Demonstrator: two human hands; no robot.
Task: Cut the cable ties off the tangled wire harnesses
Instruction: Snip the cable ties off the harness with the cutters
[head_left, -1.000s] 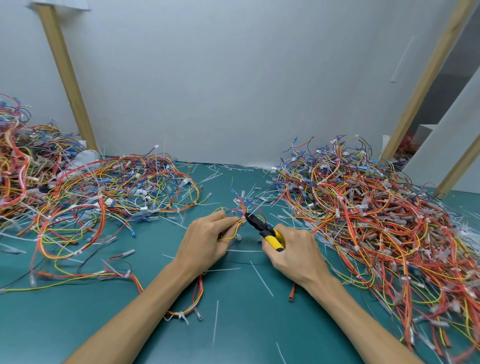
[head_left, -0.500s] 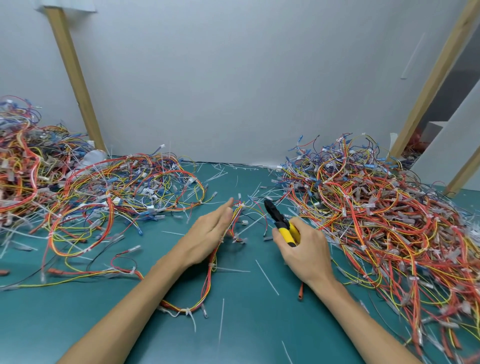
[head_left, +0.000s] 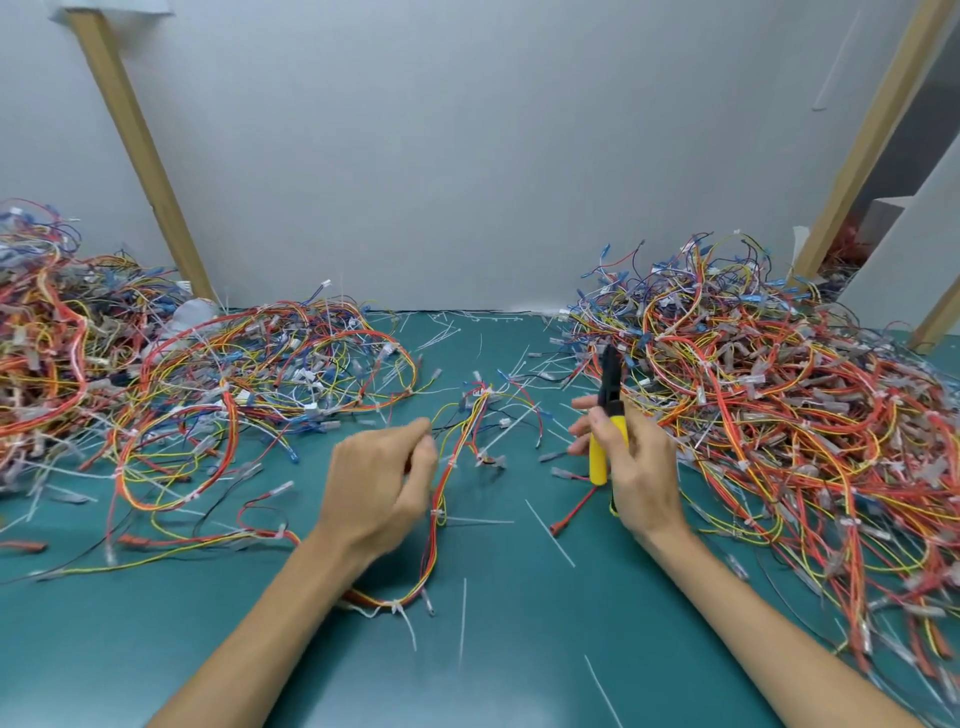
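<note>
- Your left hand (head_left: 379, 483) is over the table with its fingers curled. The wire harness (head_left: 439, 493) runs just beside the fingertips, on their right, then loops back under your forearm. The fingertips are blurred, so I cannot tell whether you pinch a wire.
- The harness is a thin bundle of red, orange and yellow wires lying between your hands, with white cable ties (head_left: 438, 513) round it.
- Your right hand (head_left: 639, 467) grips the cutters (head_left: 598, 460) by their yellow handles, black head pointing away from you.
- Cut ties (head_left: 548, 530) lie loose on the green table (head_left: 519, 665). The right pile (head_left: 805, 415) and left pile (head_left: 249, 374) of wires flank your hands.
</note>
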